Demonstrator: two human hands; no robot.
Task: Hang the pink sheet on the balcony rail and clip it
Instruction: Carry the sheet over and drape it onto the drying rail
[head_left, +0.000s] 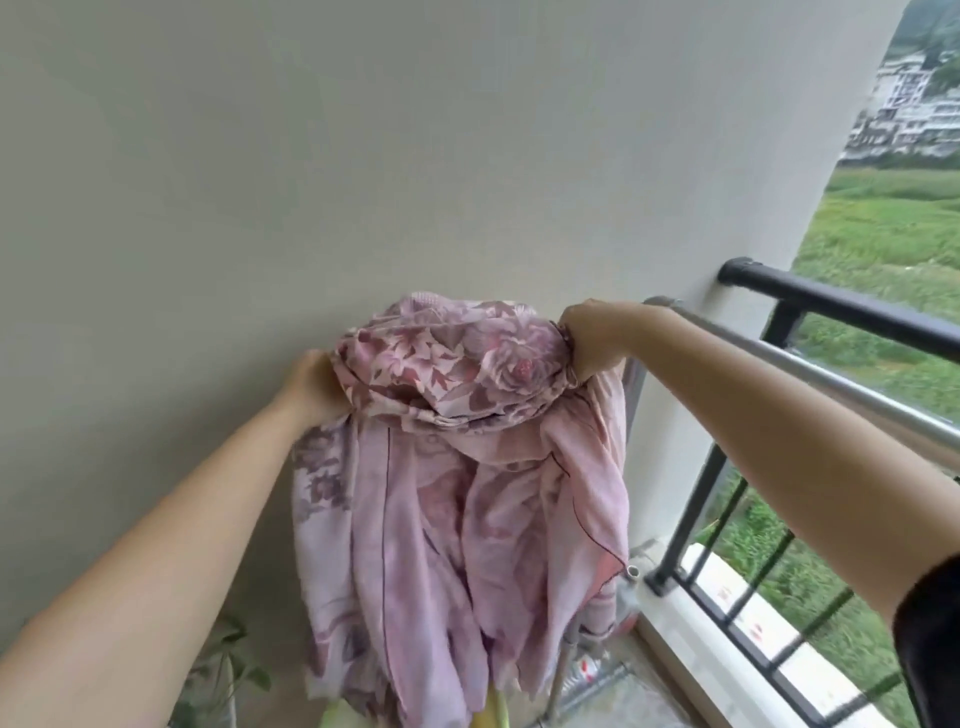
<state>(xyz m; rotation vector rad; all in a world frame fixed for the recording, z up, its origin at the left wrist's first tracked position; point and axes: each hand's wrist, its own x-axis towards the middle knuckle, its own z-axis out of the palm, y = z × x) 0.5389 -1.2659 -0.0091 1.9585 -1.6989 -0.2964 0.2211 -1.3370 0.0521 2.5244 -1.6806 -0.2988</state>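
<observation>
The pink floral sheet (447, 467) hangs bunched in front of me, held up against the pale wall. My left hand (311, 384) grips its upper left edge. My right hand (592, 338) grips the upper right edge, close to the end of a grey metal bar (810, 374). The black balcony rail (852, 306) runs behind that bar to the right, bare. The sheet's lower folds drape down loosely and touch neither rail. No clip is visible.
A white pillar (727, 208) meets the rail on the right. Black balusters (722, 499) stand over a white tiled ledge (753, 618). A leafy potted plant (223, 670) sits at lower left. Something yellow-green (493, 712) lies under the sheet. Grass and buildings lie beyond.
</observation>
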